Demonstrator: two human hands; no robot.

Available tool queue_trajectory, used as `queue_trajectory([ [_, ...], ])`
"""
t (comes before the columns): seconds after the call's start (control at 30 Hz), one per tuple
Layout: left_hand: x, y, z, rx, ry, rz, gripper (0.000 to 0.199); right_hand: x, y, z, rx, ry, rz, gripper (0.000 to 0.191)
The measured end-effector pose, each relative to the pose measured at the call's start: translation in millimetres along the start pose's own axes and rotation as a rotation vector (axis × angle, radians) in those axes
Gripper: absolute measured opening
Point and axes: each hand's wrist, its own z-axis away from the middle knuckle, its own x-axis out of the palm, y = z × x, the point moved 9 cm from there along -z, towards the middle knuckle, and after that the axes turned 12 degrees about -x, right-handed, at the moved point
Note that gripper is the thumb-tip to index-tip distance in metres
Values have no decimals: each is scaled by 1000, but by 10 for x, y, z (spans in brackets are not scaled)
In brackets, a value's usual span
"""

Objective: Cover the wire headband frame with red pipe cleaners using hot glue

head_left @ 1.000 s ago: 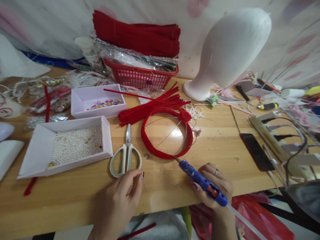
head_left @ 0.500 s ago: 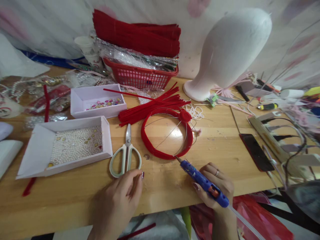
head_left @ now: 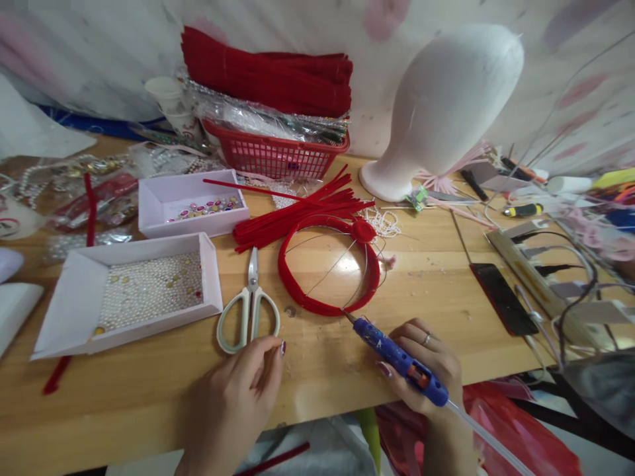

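Observation:
My right hand (head_left: 427, 357) grips a blue hot glue gun (head_left: 397, 357), a clear glue stick trailing from its back end. The gun's nozzle is at the near edge of a red fuzzy hoop (head_left: 292, 284), which lies on the table with thin wires across it and a red round piece (head_left: 364, 231) at its upper right. Just below the handles of white-handled scissors (head_left: 252, 311), my left hand (head_left: 243, 387) is closed in a pinch. What its fingertips hold, if anything, is too small to make out.
Left are a white tray of pearl beads (head_left: 211, 291) and a white box of gems (head_left: 193, 228). Behind the hoop lie red fuzzy stems (head_left: 297, 215), a red basket (head_left: 278, 155) and a white foam head (head_left: 446, 112). A phone (head_left: 503, 299) and power strip (head_left: 530, 277) lie right.
The camera view has shifted slightly, so the table things appear a little further left. Both hands, the glue gun and the hoop otherwise keep nearly the same places.

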Motion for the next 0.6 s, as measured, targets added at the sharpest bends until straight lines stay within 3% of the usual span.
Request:
queue_trajectory([
  [0.4,-26,15,-31,49,9,-5,24,-91,-24,-1,64,0,80,12],
  [0.6,-16,-17,-17,16,-9,-31,26,-247,-13,-7,113,79,137,16],
])
